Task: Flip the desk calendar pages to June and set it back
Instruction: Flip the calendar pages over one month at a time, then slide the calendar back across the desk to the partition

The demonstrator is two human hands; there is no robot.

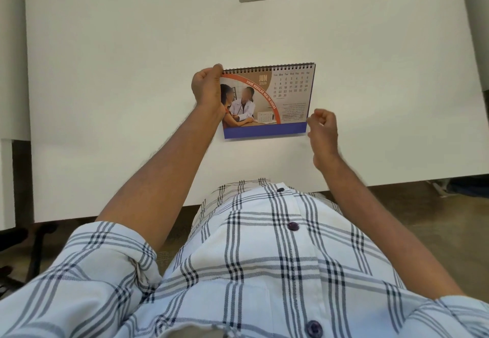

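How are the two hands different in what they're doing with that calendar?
The left hand grips the desk calendar at its upper left corner, thumb up by the spiral binding; the right hand holds nothing. The left hand overlaps the printed page, while the right hand sits loosely curled just off the lower right corner. Both are bare and hover over the white desk, on either side of the page showing June.

A white shirt [264,271] with dark plaid lines, dark buttons [293,226], sleeves [105,258] rolled up.
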